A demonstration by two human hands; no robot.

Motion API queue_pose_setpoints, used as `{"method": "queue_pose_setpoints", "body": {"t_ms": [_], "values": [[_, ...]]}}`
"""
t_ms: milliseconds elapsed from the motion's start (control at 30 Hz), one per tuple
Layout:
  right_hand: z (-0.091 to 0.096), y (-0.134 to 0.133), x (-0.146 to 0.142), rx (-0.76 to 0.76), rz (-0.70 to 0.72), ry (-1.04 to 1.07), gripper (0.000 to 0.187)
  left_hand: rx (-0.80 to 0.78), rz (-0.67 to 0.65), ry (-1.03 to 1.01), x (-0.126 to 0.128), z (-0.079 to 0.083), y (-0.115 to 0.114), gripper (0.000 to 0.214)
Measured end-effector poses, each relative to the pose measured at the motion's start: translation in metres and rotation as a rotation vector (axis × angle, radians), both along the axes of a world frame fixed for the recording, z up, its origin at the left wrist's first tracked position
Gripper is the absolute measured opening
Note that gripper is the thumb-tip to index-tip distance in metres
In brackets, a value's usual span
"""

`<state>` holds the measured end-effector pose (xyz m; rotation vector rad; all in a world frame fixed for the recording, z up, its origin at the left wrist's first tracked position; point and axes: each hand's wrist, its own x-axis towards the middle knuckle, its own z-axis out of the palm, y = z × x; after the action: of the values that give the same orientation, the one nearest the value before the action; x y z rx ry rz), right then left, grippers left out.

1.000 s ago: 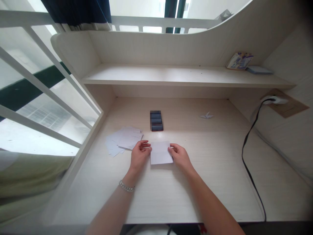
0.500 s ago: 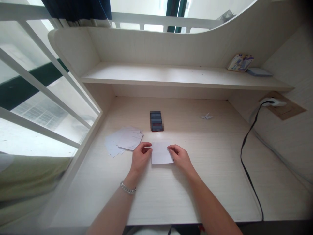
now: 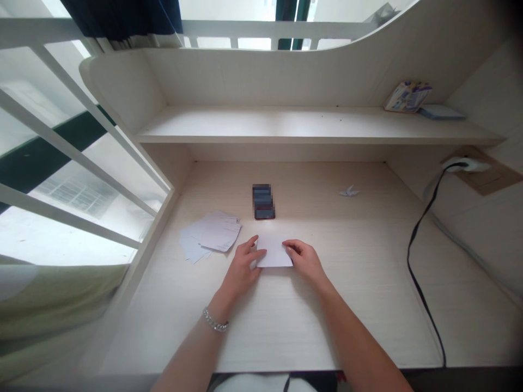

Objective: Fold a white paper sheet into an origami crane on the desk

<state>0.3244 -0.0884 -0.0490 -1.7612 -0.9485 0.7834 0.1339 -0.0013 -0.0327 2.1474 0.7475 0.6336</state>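
A small white sheet of paper (image 3: 274, 253) lies flat on the pale wooden desk (image 3: 286, 316) in front of me. My left hand (image 3: 244, 265), with a bracelet on its wrist, rests at the sheet's left edge, its fingers stretched out and the fingertips pressing on the paper. My right hand (image 3: 305, 259) is at the right edge, its fingers curled and pinching that edge. Just left of my left hand lies a loose pile of white sheets (image 3: 211, 235).
A dark phone (image 3: 263, 201) lies beyond the sheet. A small folded paper figure (image 3: 348, 191) sits at the back right. A black cable (image 3: 419, 256) runs from a wall socket (image 3: 466, 165) down the desk's right side. A booklet (image 3: 408, 96) rests on the shelf above; window bars (image 3: 81, 158) stand left.
My left hand has gone from curled at the sheet's edge to fingers stretched flat on it. The sheet looks shorter front to back. My right hand has stayed at the right edge.
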Motion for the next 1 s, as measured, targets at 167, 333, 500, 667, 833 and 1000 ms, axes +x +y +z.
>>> {"method": "queue_pose_setpoints", "body": {"t_ms": [167, 333, 500, 667, 833, 1000], "values": [[0.009, -0.005, 0.004, -0.041, 0.018, -0.028, 0.028, 0.140, -0.008, 0.063, 0.007, -0.009, -0.002, 0.025], [0.034, -0.021, 0.011, -0.019, 0.110, -0.273, 0.027, 0.137, -0.039, 0.092, 0.007, -0.007, -0.005, 0.026], [0.034, -0.029, 0.006, -0.036, 0.408, -0.397, 0.037, 0.145, -0.060, 0.114, 0.004, -0.006, -0.006, 0.028], [0.019, -0.025, 0.002, -0.023, 0.320, -0.429, 0.023, 0.050, -0.056, 0.089, 0.003, -0.001, -0.005, 0.024], [0.021, -0.011, 0.003, -0.120, 0.173, -0.386, 0.019, -0.122, 0.079, 0.059, 0.012, 0.010, 0.000, 0.020], [0.022, 0.004, 0.006, -0.261, -0.003, -0.350, 0.021, -0.213, 0.308, 0.038, 0.026, 0.009, 0.003, 0.023]]}}
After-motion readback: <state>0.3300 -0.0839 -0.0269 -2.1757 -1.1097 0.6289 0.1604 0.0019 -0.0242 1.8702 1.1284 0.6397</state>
